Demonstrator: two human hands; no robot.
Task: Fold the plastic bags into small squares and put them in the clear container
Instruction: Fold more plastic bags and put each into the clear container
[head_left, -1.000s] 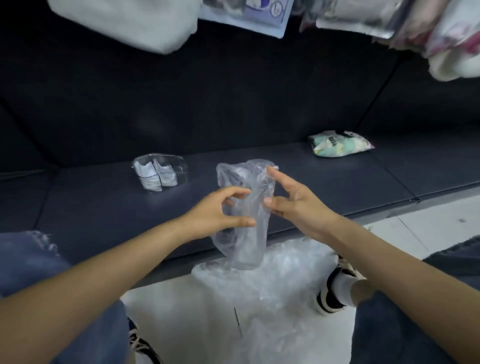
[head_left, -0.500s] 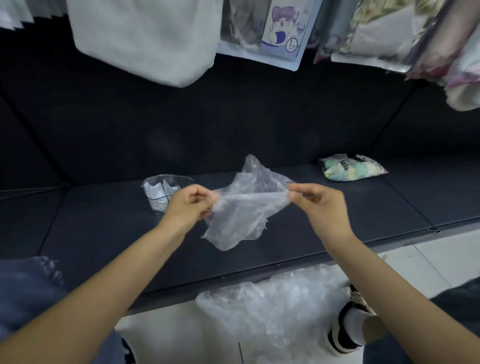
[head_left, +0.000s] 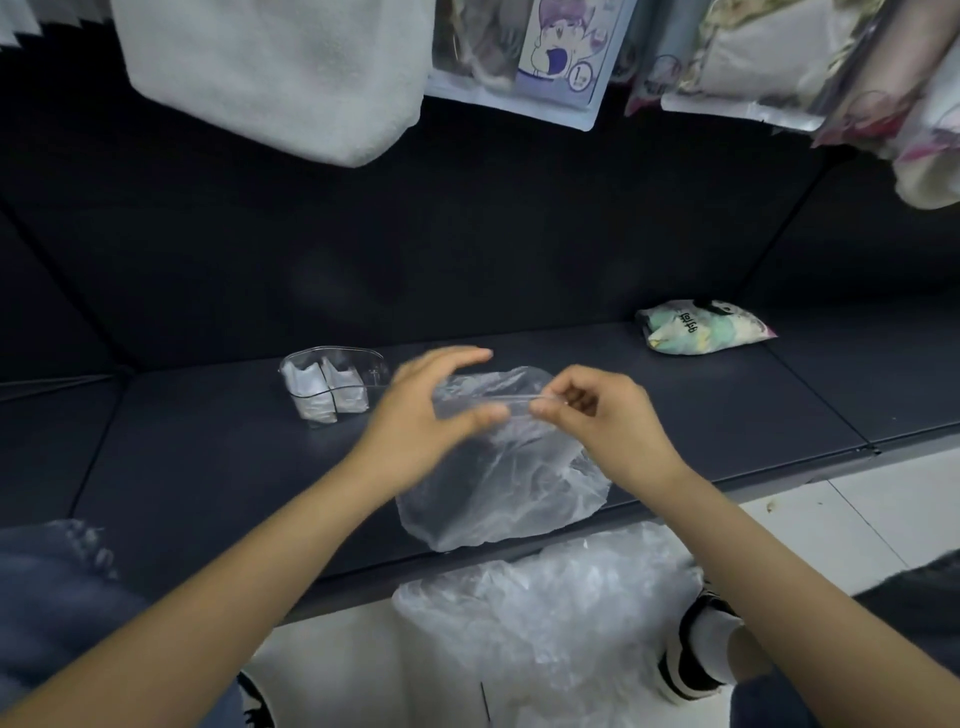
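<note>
Shop: packaged goods (head_left: 524, 57) hanging on display above dark shelf (head_left: 571, 358), sealed packet (head_left: 701, 328) on it

A clear bag (head_left: 498, 478) lies on the dark navy shelf (head_left: 208, 467). Far left, a clear container (head_left: 332, 384) holds white folded pieces. Far right, a pastel green-and-white packet (head_left: 701, 332).
</note>
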